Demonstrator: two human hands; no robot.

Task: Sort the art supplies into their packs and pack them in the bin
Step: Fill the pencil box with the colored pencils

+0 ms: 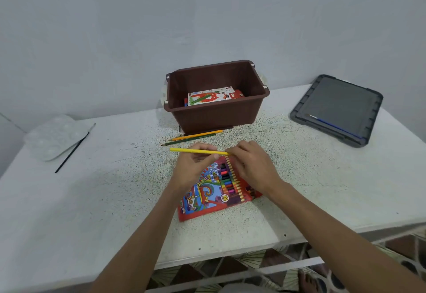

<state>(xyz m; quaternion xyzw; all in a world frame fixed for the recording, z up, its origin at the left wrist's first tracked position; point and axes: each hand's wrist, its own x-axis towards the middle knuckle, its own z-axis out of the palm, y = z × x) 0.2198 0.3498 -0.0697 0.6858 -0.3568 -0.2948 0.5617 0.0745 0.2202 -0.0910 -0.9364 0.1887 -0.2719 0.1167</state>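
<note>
Palette (54, 137) w/ black brush (72, 148) at tabletop (115, 189) left edge, well apart from centre. Left hand (193, 168) & right hand (251, 166) both pinch yellow pencil (198, 151) over pencil pack (214, 191) nr front edge. Two loose pencils (196, 136) against bin (214, 117). Lid (336, 108) at far right edge.

wall (115, 27): plain pale blue-grey, evenly lit | table (92, 200): white speckled top, set against wall | floor (403, 246): fan-patterned tiles, brown and cream | white rail (276, 267): below table's near edge

Bare forearms, left hand (193, 166), right hand (253, 166)
</note>
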